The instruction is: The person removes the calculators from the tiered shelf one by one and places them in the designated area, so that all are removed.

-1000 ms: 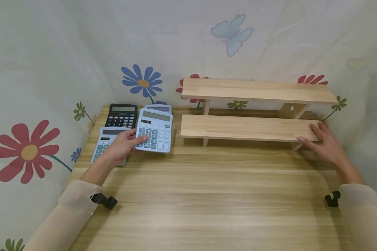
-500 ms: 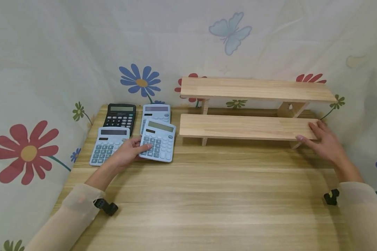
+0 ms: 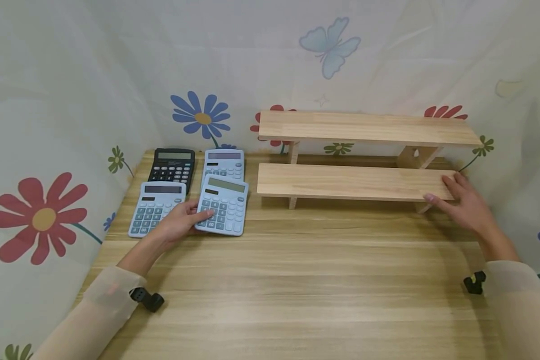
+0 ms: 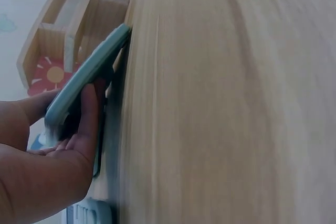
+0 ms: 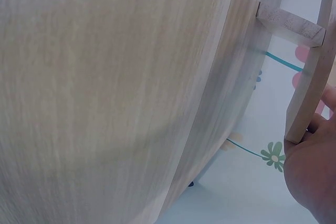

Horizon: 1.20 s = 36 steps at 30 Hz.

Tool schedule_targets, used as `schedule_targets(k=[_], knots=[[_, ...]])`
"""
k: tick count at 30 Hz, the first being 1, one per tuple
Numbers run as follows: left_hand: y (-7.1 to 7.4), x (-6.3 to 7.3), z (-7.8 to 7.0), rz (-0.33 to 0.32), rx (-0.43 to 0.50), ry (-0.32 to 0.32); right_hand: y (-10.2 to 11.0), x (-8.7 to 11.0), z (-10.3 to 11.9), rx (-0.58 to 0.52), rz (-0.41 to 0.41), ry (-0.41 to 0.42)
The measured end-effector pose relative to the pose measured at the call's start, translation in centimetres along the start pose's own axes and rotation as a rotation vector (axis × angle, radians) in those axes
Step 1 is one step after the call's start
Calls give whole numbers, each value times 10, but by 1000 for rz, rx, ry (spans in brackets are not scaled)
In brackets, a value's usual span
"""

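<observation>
In the head view my left hand (image 3: 178,222) grips a light blue calculator (image 3: 222,205) by its lower left corner, thumb over the keys and fingers underneath. The left wrist view shows this calculator (image 4: 86,72) tilted, with its far edge low over the table. It overlaps the front of another light blue calculator (image 3: 225,162) lying behind it. A third light blue calculator (image 3: 155,205) lies left, partly behind the hand, with a black calculator (image 3: 173,167) beyond it. My right hand (image 3: 468,207) holds the right end of the two-tier wooden shelf's lower board (image 3: 342,181).
The shelf's upper board (image 3: 364,127) stands higher at the back, on wooden supports. A wooden table (image 3: 306,285) spreads in front of the shelf and calculators. Behind it hangs a flower-printed curtain (image 3: 261,55).
My left hand has drawn the held calculator toward me, turned it slightly, then shifted it a little left. More of the calculator behind now shows. My right hand stays at the shelf end.
</observation>
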<state>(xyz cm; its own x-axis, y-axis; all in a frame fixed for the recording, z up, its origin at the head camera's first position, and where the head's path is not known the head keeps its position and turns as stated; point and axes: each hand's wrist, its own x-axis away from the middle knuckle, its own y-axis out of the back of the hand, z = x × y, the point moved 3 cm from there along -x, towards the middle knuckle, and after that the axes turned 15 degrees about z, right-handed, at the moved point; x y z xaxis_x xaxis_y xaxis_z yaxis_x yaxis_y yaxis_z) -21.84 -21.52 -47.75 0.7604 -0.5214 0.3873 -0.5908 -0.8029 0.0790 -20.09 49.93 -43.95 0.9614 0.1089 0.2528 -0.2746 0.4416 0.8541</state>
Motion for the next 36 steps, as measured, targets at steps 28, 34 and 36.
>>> schedule_targets(k=[28,34,36], knots=[[6,16,1,-253,-423,120,1,-1,-2,6,-1,15],[6,21,-5,-281,-525,138,1,0,-1,6,-5,21],[5,22,-8,-277,-562,141,1,0,-1,6,-7,23]])
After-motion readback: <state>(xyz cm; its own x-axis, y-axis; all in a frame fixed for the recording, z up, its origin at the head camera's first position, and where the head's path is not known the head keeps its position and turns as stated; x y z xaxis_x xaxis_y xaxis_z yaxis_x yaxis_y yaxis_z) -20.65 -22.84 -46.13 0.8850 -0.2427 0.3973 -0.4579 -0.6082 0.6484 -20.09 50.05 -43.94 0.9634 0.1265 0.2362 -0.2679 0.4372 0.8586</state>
